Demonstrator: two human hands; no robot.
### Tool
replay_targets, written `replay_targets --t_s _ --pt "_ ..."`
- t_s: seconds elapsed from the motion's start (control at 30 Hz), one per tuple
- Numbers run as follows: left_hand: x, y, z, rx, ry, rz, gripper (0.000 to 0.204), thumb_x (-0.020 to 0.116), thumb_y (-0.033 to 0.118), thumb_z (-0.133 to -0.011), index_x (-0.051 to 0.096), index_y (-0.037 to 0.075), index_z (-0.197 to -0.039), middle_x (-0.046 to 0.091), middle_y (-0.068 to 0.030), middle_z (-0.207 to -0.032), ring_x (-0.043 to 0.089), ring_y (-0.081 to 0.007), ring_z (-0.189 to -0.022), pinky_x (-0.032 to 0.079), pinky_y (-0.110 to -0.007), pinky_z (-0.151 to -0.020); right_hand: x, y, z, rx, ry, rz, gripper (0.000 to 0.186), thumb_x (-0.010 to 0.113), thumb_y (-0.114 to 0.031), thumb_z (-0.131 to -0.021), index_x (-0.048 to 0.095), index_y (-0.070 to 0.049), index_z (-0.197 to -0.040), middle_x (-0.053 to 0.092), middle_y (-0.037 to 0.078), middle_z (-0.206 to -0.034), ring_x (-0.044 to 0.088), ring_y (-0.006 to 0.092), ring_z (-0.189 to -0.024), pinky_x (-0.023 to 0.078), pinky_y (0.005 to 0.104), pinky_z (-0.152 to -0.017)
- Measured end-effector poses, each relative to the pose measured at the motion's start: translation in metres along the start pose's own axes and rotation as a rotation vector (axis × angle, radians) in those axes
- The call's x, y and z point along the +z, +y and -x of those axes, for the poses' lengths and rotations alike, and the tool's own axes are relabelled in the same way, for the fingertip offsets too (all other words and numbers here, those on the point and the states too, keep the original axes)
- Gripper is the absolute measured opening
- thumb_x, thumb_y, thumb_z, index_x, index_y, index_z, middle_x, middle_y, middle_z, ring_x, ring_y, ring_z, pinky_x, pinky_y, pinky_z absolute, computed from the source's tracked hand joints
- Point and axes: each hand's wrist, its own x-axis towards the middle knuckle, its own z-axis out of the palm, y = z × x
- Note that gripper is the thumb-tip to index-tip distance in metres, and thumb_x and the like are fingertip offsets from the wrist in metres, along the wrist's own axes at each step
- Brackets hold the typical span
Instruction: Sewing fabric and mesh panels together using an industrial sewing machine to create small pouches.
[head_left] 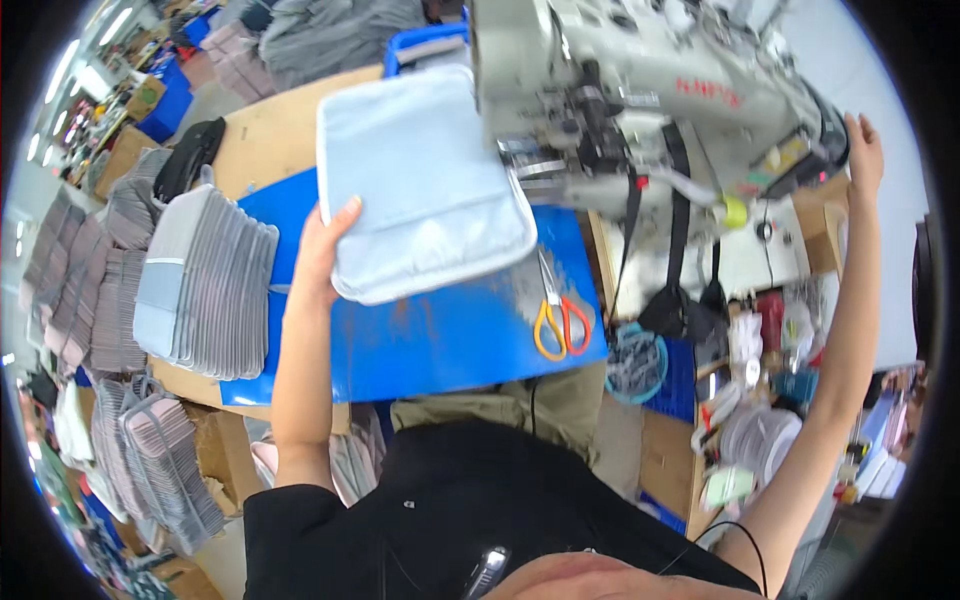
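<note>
Pale blue panel (420, 180), white-edged with rounded corners: located over the blue surface (400, 350), ahead of the torso. I log left to right.

Stack (205, 290) of similar pieces stands on edge, just beside the left forearm.

Left hand (322, 245): at the panel's left edge, toward its near corner. Thumb lies over the upper face; the other fingers are mostly hidden below, so I read them as clamped on that edge. From them the panel extends rightward and away; its long axis runs away from the body, near end canted to the right. I cannot tell whether its underside touches the surface.

Scissors (558, 315), orange-handled, lie just beside the panel's near right corner, handles toward the body.

Sewing machine (650, 80): its working end meets or nearly meets the panel's right edge; contact unclear to me.

Right hand (866, 155): at the machine's far right end, well apart from the panel. I cannot tell whether its fingers close on anything. The left is clearly nearer.
</note>
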Motion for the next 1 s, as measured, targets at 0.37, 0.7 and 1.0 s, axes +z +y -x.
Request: replay_targets --t_s 0.37,0.7,1.0 --pt "-0.051 -0.072 0.037 -0.026 0.116 0.162 0.072 0.082 0.020 -0.088 0.046 -0.005 -0.145 0.062 -0.0174 -0.135 0.063 -0.0275 -0.120 0.052 -0.041 -0.102 0.010 0.052 0.038 0.201 0.101 -0.288 0.058 0.058 -0.044 -0.104 0.063 0.005 -0.135 0.068 0.014 -0.128 0.061 0.0212 -0.114 0.043 0.0346 -0.106" --pt "-0.085 -0.121 0.064 -0.061 0.180 0.247 0.069 0.078 0.018 -0.091 0.043 -0.003 -0.147 0.058 -0.0182 -0.140 0.060 -0.0279 -0.125 0.049 -0.041 -0.106 0.098 -0.104 0.527 -0.253 -0.833 -0.085 0.056 0.088 -0.010 -0.077 0.063 -0.003 -0.127 0.061 0.011 -0.098 0.062 0.0253 -0.082 0.053 0.0347 -0.075" --pt "-0.082 -0.128 0.060 -0.077 0.188 0.312 0.061 0.073 0.022 -0.096 0.047 -0.003 -0.145 0.062 -0.0175 -0.135 0.065 -0.0261 -0.119 0.053 -0.038 -0.101 0.113 -0.112 0.519 -0.104 -0.952 0.037 0.077 0.093 -0.025 -0.070 0.058 -0.005 -0.136 0.061 0.013 -0.118 0.066 0.0332 -0.096 0.053 0.0402 -0.080"
